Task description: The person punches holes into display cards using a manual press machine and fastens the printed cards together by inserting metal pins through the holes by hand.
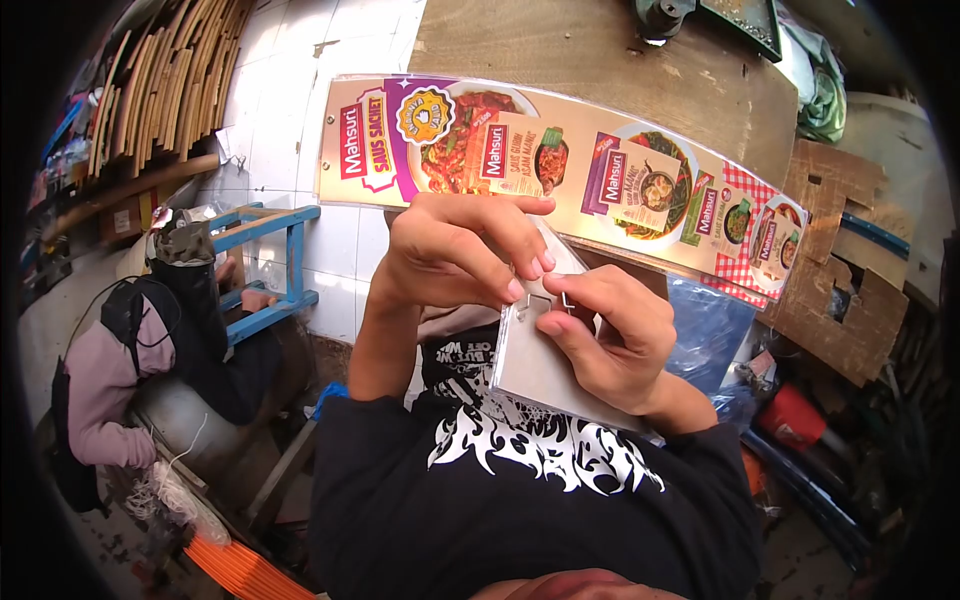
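Observation:
A pale flat board [535, 365] with a clear plastic edge is held up against my chest, tilted. My left hand [455, 245] curls over its upper left edge, fingertips pressed close to a small bent metal wire [535, 300] on the board's face. My right hand [620, 330] is closed in a pinch, thumb and forefinger around a small metal wire hook [567, 300] at the board. Part of the hook is hidden by the fingers. Just beyond my hands lies a long printed Mahsuri sauce banner [560, 170] on a stack of similar panels.
Under the banner is a brown wooden tabletop [560, 45]. A black tray [745, 25] stands at the far edge. On the left are a blue stand [265, 235], another person in a mauve sleeve [120, 380] and stacked cardboard strips [165, 80]. Torn cardboard [835, 270] is on the right.

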### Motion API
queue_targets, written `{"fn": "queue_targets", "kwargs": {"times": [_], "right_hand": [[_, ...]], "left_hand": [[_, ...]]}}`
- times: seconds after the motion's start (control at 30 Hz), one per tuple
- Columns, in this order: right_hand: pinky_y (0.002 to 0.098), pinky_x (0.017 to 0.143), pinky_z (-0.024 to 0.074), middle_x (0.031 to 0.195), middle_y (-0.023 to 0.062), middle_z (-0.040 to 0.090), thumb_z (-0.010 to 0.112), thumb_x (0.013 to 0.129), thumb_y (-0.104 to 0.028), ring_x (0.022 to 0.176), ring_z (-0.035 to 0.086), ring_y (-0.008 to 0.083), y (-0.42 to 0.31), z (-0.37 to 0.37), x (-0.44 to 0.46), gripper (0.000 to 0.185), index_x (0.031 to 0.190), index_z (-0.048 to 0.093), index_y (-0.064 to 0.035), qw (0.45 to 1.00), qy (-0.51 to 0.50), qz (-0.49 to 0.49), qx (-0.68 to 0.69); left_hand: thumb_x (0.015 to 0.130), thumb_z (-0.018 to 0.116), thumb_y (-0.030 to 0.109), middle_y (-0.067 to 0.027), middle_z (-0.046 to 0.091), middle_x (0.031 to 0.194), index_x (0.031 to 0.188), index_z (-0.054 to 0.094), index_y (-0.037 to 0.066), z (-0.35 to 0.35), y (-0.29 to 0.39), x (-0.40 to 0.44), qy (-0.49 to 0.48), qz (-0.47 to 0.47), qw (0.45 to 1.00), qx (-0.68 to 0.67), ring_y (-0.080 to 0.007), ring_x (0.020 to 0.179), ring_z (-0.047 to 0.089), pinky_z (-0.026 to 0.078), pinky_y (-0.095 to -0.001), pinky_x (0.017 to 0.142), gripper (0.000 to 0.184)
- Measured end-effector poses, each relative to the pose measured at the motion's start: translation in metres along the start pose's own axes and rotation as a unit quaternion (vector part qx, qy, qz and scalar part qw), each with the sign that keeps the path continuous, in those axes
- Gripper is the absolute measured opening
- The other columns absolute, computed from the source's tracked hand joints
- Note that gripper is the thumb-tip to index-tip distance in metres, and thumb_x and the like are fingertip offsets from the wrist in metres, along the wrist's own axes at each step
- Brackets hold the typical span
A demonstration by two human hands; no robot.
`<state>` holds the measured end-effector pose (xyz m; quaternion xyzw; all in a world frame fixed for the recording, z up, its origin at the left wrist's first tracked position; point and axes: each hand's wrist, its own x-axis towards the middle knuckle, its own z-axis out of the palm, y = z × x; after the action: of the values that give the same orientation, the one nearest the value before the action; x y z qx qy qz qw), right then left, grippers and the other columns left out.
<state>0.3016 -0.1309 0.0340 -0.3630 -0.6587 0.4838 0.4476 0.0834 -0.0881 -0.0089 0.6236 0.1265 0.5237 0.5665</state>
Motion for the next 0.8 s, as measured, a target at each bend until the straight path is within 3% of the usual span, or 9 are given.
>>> {"fn": "queue_targets", "kwargs": {"times": [0.6,0.8], "right_hand": [[0.0256,0.061,0.0494,0.085,0.0102,0.071,0.077,0.081,0.0,0.067,0.064,0.0146,0.003,-0.008,-0.001,0.027,0.108,0.073,0.0002,0.998,-0.033,0.029,0.049],[0.0267,0.063,0.0516,0.085,0.0104,0.072,0.077,0.082,-0.001,0.068,0.067,0.0169,0.005,-0.007,0.001,0.024,0.106,0.073,0.0008,0.994,-0.057,-0.043,0.078]], "left_hand": [[0.082,0.08,0.008,-0.0088,0.071,0.091,0.084,0.075,0.008,-0.008,0.01,0.02,-0.093,-0.019,0.995,0.034,-0.0262,0.091,0.072,0.044,-0.0555,0.108,0.005],[0.085,0.077,0.007,-0.0097,0.071,0.091,0.084,0.075,0.007,-0.006,0.006,0.017,-0.08,-0.012,0.996,0.03,-0.0262,0.089,0.072,0.045,-0.0559,0.107,0.003]]}}
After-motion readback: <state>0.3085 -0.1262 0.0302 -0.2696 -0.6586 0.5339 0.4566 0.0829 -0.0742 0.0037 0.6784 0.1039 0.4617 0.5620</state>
